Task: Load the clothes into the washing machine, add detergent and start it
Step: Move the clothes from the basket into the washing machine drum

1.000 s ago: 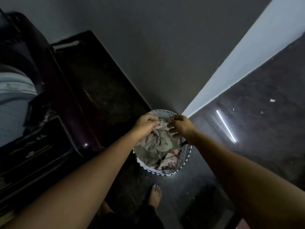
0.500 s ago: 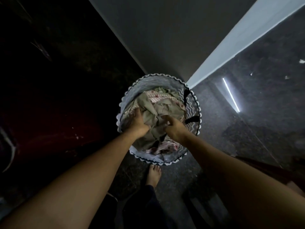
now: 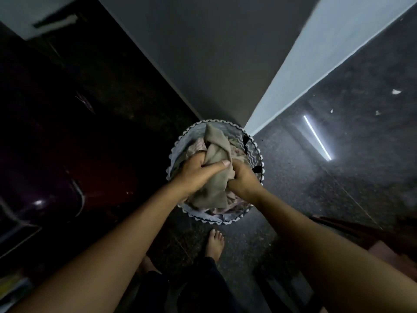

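A round laundry basket (image 3: 256,152) with a white zigzag rim stands on the dark floor in a wall corner, below me. Both hands are over it, gripping one olive-grey garment (image 3: 216,150) that is bunched up above the other clothes. My left hand (image 3: 198,171) clutches its left side with the thumb across the cloth. My right hand (image 3: 244,177) grips its right edge. Pinkish patterned clothes (image 3: 197,146) lie underneath in the basket. A dark maroon machine body (image 3: 56,184) fills the left side; its opening is not visible.
Grey walls meet in a corner right behind the basket. My bare foot (image 3: 215,241) stands just in front of the basket. A bright light streak (image 3: 317,137) reflects on the floor at right. A reddish-brown object (image 3: 361,231) lies low at the right.
Both hands have closed on the olive-grey garment and drawn it up out of the pile. The view has tilted up a little, showing more wall.
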A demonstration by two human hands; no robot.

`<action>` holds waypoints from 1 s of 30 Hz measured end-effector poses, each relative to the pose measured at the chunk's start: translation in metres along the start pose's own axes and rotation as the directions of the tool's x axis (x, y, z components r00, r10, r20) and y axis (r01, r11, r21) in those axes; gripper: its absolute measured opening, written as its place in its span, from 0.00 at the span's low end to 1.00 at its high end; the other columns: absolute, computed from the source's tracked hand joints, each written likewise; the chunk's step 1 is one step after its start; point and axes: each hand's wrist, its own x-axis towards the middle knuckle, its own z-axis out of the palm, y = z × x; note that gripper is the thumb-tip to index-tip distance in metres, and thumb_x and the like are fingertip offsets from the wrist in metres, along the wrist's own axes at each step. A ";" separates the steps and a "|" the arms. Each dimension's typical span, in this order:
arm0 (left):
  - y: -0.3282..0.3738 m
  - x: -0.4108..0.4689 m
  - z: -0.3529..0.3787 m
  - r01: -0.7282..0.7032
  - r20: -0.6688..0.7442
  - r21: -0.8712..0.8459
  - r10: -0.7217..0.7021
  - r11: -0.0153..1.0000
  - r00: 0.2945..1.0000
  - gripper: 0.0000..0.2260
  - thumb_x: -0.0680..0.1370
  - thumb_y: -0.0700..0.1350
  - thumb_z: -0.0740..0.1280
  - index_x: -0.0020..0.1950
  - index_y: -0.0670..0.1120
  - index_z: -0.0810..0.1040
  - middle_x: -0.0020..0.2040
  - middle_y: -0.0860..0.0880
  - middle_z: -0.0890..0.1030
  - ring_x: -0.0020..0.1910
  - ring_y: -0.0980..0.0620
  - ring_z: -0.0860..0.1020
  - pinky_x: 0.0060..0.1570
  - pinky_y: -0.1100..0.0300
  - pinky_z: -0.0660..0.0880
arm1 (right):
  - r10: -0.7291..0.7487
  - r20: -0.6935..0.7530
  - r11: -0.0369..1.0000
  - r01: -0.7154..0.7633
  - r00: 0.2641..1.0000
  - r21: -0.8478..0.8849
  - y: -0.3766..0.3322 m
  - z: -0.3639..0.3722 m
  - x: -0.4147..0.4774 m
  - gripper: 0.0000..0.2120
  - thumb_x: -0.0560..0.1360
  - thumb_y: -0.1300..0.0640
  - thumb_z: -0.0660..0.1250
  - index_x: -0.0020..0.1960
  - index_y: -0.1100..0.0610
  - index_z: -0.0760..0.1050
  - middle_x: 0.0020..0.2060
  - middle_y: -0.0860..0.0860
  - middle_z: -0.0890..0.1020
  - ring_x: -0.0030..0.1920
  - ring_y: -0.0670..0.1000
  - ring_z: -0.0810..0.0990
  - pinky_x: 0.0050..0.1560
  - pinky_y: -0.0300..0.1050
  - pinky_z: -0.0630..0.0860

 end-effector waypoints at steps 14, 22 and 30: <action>0.208 -0.185 -0.094 -0.212 -0.268 -0.124 0.173 0.969 0.948 0.10 0.84 0.50 0.61 0.47 0.51 0.79 0.39 0.54 0.81 0.39 0.56 0.79 0.41 0.60 0.76 | -0.344 -0.355 0.892 0.420 0.869 0.164 -0.252 -0.125 -0.145 0.13 0.69 0.59 0.73 0.40 0.57 0.67 0.32 0.48 0.72 0.36 0.47 0.72 0.37 0.50 0.70; 0.245 -0.247 -0.151 -0.324 -0.528 -0.129 0.212 0.937 0.822 0.09 0.83 0.49 0.63 0.54 0.50 0.83 0.47 0.48 0.84 0.42 0.50 0.80 0.49 0.52 0.77 | -0.523 -0.477 0.836 0.536 0.706 -0.122 -0.339 -0.172 -0.194 0.16 0.79 0.47 0.66 0.37 0.55 0.74 0.28 0.46 0.74 0.31 0.45 0.71 0.33 0.47 0.70; 0.254 -0.285 -0.194 -0.441 -0.535 -0.459 0.156 0.771 0.830 0.18 0.83 0.50 0.63 0.74 0.51 0.72 0.69 0.48 0.76 0.65 0.45 0.76 0.55 0.46 0.77 | -0.487 -0.474 0.746 0.631 0.734 0.211 -0.421 -0.179 -0.210 0.14 0.84 0.55 0.60 0.48 0.63 0.77 0.36 0.60 0.80 0.33 0.53 0.80 0.37 0.47 0.78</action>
